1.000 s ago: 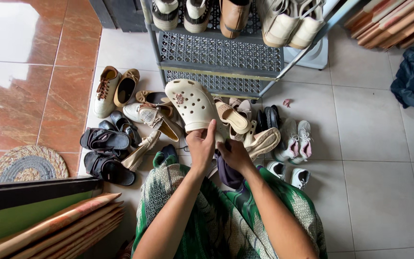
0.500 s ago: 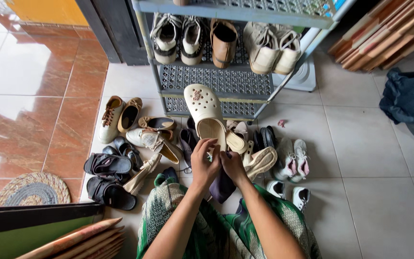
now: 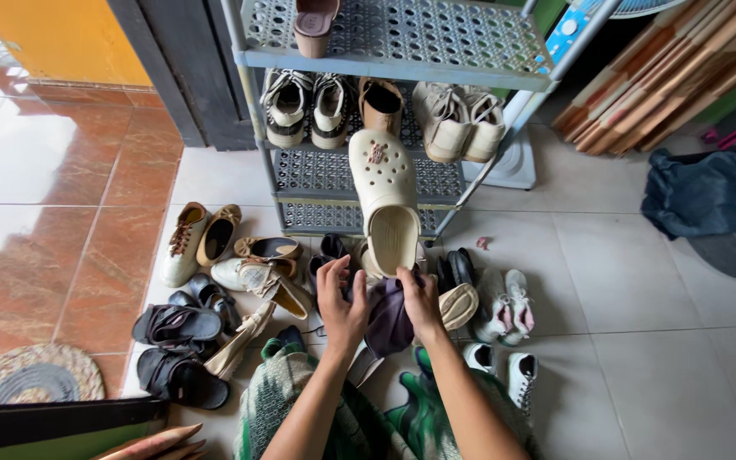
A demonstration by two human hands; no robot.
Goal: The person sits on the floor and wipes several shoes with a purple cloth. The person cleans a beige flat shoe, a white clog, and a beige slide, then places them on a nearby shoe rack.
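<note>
Both hands up front of the grey shoe rack (image 3: 359,175), holding a cream clog (image 3: 388,200) by its heel end, toe pointing up toward the rack's shelves. Left hand (image 3: 340,300) grip curled at the clog's heel from the left; right hand (image 3: 420,298) grip pinching the heel rim plus a dark purple cloth (image 3: 389,319) hanging under it. Clog sits just above and between both grips. Loose shoes, black sandals (image 3: 176,325) on tiled floor (image 3: 641,281) around.

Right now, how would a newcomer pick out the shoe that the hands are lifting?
Find the grey perforated metal shoe rack. In front of its lower shelves, the left hand and right hand raise a cream clog. Unlike the neighbouring shoes, it has round holes and one small charm.
</note>
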